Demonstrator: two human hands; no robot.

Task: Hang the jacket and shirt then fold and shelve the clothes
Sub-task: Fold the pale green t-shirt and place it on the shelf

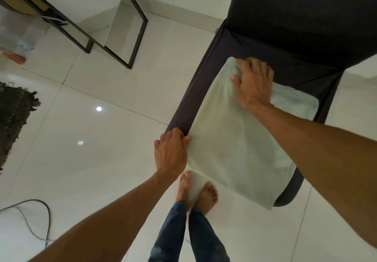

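The folding step is under way: a pale green cloth (pixel 234 143) is lying in a rough rectangle on the seat of a dark chair (pixel 295 17), and both hands are working on it. The right hand (pixel 253 82) is pressing down on the cloth's far end, its grip wide, fingers straight and slightly spread, holding nothing and only flattening the fabric beneath the palm. The left hand (pixel 171 151) is closing its grip on the cloth's edge nearest the person, fingers curled over the fabric at the chair's rim; how much cloth is sitting inside those fingers cannot be told. The cloth is stretching between the two grips, one corner hanging past the seat below the right forearm. Judging by this, the next move is calling for the left grip to be carrying its edge across toward the right one, halving the rectangle, while the right palm is keeping the layers from sliding.
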